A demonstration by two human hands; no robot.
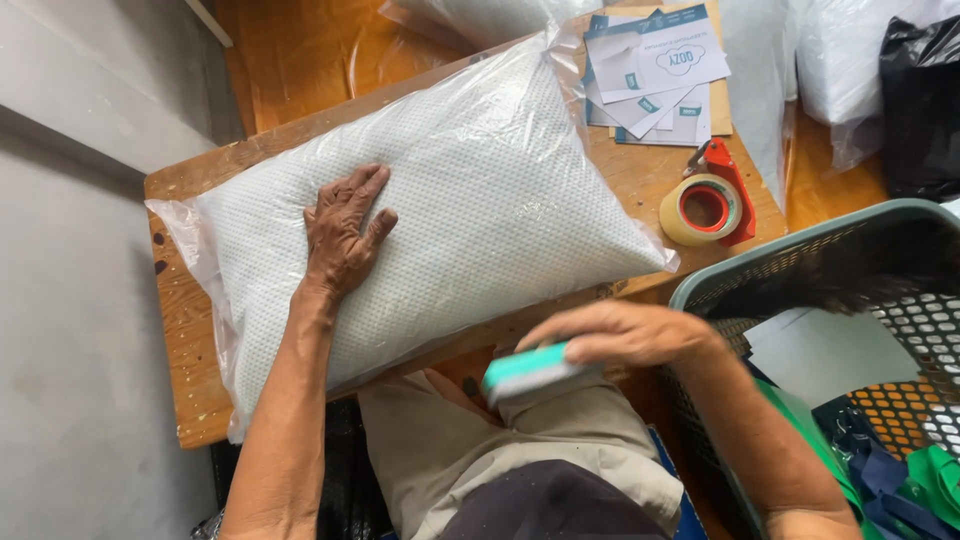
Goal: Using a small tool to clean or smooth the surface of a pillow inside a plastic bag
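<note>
A white pillow in a clear plastic bag (pixel 470 190) lies across a small wooden table (pixel 180 330). My left hand (pixel 343 233) rests flat on the pillow's left half, fingers spread, pressing down. My right hand (pixel 625 332) hovers at the table's near edge, above my lap, gripping a small teal and white flat object (pixel 528 370) that looks blurred by motion. The pillow's open bag end sticks out at the left.
A roll of tan tape in a red dispenser (pixel 708 207) sits at the table's right end. Printed white and teal cards (pixel 655 70) lie behind it. A grey-green plastic basket (pixel 800 265) with fabric stands at right. More bagged items and a black bag (pixel 920 100) sit behind.
</note>
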